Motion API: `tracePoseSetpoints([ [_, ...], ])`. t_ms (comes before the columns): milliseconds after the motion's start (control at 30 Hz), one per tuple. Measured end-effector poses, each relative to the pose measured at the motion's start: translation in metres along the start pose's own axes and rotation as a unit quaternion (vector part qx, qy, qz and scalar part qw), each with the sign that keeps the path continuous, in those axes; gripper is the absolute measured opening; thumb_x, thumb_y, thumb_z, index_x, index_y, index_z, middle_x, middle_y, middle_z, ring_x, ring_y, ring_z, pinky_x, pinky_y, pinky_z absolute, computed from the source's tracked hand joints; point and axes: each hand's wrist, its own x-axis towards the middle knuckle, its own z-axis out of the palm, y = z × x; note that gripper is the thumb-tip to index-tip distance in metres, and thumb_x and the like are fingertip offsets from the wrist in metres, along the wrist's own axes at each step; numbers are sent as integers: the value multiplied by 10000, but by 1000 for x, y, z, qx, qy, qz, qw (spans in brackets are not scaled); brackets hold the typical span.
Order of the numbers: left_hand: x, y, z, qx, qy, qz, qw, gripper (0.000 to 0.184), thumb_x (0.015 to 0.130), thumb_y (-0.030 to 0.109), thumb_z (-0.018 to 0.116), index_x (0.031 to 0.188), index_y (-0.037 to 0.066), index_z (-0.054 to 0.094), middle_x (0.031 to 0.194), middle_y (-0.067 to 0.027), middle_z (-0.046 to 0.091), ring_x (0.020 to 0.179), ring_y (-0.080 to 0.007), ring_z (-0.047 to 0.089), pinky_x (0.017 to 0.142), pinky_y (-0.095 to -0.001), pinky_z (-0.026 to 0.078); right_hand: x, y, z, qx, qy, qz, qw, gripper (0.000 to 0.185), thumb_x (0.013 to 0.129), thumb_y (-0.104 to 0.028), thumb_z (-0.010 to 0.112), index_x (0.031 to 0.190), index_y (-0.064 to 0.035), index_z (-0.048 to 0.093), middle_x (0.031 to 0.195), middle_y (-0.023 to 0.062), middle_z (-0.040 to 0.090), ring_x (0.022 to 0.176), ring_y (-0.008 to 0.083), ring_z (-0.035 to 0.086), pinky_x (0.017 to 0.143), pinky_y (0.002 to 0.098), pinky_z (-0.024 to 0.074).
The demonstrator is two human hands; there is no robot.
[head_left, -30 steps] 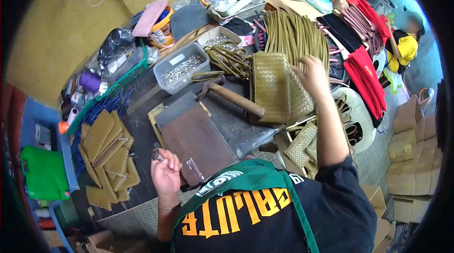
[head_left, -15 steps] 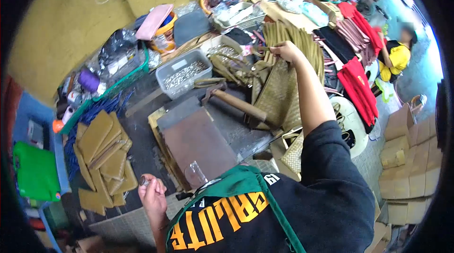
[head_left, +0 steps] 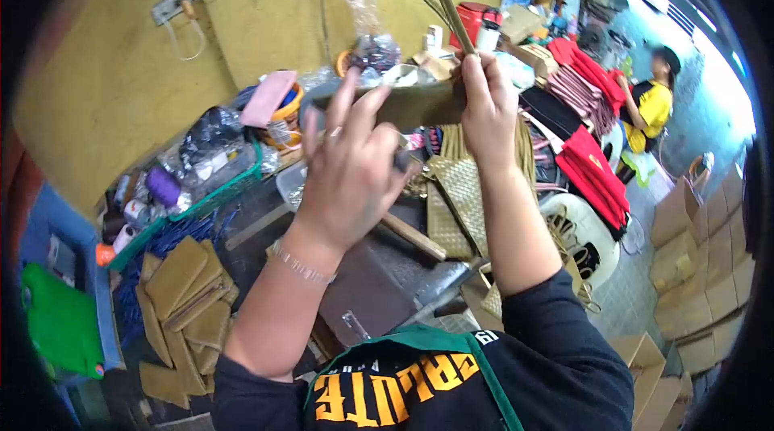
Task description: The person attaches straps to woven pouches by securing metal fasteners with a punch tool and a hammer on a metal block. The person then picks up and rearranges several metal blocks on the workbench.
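Observation:
Raised over the bench, my right hand (head_left: pixel 488 96) pinches an olive strap (head_left: pixel 443 0), its loop standing up above the fingers. A flat, dark olive piece (head_left: pixel 431 104) stretches from that hand toward the left one; whether it joins the strap is unclear. My left hand (head_left: pixel 355 161) is up in front of it with fingers partly spread, and a small dark round-ended piece (head_left: pixel 401 159) sits by its thumb, partly hidden. Below lie a hammer with a wooden handle (head_left: pixel 415 237) and a woven olive bag panel (head_left: pixel 451 197).
Tan folded pieces (head_left: pixel 181 294) are stacked at the left of the bench. A brown board (head_left: pixel 371 294) lies in front of me. Red fabric pieces (head_left: pixel 592 177) are stacked at right, near cardboard boxes (head_left: pixel 697 262). Another person (head_left: pixel 653 104) sits at the far right.
My right hand has lifted the olive strap from the pile and raised it. My left hand has come up from the lower left toward it. The view has tilted up.

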Motion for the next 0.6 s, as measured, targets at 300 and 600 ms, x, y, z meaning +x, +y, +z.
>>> tracePoseSetpoints([
  [300,-69,-49,-49,128,-161,-23,978,134,610,43,604,719,56,526,799,-47,567,732,-233,555,597,-359,406,-84,3,75,416,-180,360,815,95,842,-191,506,840,-100,531,895,27,619,812,89,526,739,271,382],
  [600,-114,-53,-90,171,-227,-113,952,150,592,5,597,712,69,535,800,-27,557,780,-227,544,631,-341,396,-130,2,124,549,-208,452,671,126,823,-240,562,878,-139,510,908,21,603,802,97,506,700,273,364],
])
